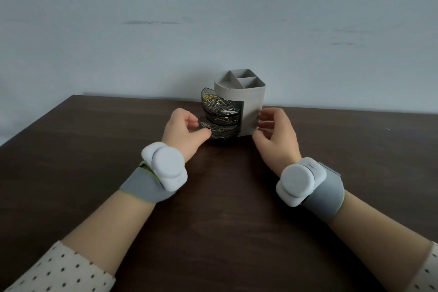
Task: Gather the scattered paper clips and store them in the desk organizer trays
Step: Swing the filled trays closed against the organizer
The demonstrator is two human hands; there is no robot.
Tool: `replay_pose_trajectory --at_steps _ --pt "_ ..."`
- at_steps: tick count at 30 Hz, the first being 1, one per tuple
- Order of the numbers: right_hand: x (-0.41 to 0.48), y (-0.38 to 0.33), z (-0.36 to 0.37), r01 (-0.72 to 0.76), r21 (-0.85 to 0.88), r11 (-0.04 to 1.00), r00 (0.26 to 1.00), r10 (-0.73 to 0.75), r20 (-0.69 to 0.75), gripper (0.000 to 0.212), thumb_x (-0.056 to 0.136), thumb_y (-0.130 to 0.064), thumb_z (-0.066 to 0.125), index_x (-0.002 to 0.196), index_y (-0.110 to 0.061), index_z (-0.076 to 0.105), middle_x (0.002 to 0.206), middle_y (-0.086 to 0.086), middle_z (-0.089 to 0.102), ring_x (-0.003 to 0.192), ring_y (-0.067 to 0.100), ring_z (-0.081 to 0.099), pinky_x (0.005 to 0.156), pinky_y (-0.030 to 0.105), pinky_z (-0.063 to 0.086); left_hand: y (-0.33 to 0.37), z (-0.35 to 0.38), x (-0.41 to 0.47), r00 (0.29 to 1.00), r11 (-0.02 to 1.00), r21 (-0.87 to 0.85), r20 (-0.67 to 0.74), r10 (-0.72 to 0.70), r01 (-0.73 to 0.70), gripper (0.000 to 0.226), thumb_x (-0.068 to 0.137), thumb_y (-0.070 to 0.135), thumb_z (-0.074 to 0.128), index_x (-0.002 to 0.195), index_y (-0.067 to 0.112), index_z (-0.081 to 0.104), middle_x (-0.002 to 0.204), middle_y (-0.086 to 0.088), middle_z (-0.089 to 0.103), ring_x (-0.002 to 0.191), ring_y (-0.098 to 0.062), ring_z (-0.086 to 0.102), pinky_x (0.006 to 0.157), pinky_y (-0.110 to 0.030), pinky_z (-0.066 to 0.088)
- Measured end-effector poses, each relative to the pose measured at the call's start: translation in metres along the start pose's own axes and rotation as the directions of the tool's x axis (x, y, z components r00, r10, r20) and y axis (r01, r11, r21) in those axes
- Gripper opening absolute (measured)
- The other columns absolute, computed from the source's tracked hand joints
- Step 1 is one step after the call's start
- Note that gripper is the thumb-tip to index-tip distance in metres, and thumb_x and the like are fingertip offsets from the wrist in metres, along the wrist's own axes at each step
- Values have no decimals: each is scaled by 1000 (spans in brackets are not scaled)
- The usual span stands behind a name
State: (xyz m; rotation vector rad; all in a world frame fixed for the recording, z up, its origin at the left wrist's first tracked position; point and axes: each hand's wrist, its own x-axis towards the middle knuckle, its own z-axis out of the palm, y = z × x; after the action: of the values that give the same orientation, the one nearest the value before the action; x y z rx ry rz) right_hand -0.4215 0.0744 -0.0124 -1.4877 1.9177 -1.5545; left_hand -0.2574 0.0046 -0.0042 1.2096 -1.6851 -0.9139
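Paper clips fill swung-out trays of desk organizer, far edge of table; none plainly loose | left hand curled at bottom tray, hold unclear | right hand grips desk organizer's wall | judged nearly done; trays not yet swung shut.

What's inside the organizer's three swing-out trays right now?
On the organizer, the top tray holds silver and yellow paper clips. The middle tray is mostly hidden under it; a few gold clips show. The bottom tray holds silver clips, its left edge covered by the left hand.
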Motion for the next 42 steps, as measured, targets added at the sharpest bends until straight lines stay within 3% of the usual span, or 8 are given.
replay_pose_trajectory --at_steps 6,13,21,24,28,31,34,42 --pt "-2 -6 4 -44 51 998 999 45 -27 45 77 -6 54 120 -12 43 121 7 48 94 11 51 66 -2 38 6 4 -2 998 998 -11 12 -68 68 39 74 5 60 111 10 54 114 -11 63 96 -22 60 94 -42 49" --pt "7 -7 9 -139 127 982 990 141 -8 62 77 -14 58 134 -14 34 136 5 45 123 18 45 104 35 38 15 14 -6 997 997 -13 39 -70 70 52 76 -2 55 126 9 46 115 -8 61 89 -12 55 80 -23 40" --pt "14 2 1 -134 265 955 991 128 38 58 83 -10 52 137 -20 33 140 3 44 128 16 42 107 33 35 37 43 20 980 987 -16 122 -156 159 42 69 -8 46 109 5 51 74 3 47 74 -18 45 68 -28 36" --pt "18 3 2 -103 391 915 995 97 36 51 82 -19 61 128 -28 39 135 3 48 125 12 45 108 33 35 43 52 15 966 987 2 207 -158 161 30 66 -7 44 92 2 54 93 -18 55 83 -30 50 68 -33 39" --pt "26 10 -7 -63 279 958 998 68 -10 55 80 -27 65 128 -26 38 127 -11 49 118 4 44 102 27 36 47 66 15 962 988 32 227 -153 150 39 68 -2 44 106 3 53 122 -26 49 105 -41 51 90 -44 43" --pt "31 17 -14 -88 228 970 995 94 -14 71 78 -30 66 138 -17 30 139 -2 45 126 11 41 109 36 35 49 73 17 965 976 -99 198 -172 195 50 69 -6 41 115 9 55 122 -19 54 100 -31 54 85 -36 46" --pt "35 20 -22 -86 327 941 996 76 45 63 82 -19 64 136 -14 32 123 -5 55 113 6 51 102 31 42 50 79 18 961 965 -145 203 -186 217 59 66 -10 42 122 9 51 122 -17 55 99 -29 54 77 -31 43" --pt "51 23 -32 -122 471 874 992 88 94 49 86 -16 58 131 -12 39 126 7 56 118 18 53 101 34 43 50 92 23 949 925 -267 235 -210 271 76 47 -5 43 123 4 51 122 -23 56 114 -41 52 100 -47 45"
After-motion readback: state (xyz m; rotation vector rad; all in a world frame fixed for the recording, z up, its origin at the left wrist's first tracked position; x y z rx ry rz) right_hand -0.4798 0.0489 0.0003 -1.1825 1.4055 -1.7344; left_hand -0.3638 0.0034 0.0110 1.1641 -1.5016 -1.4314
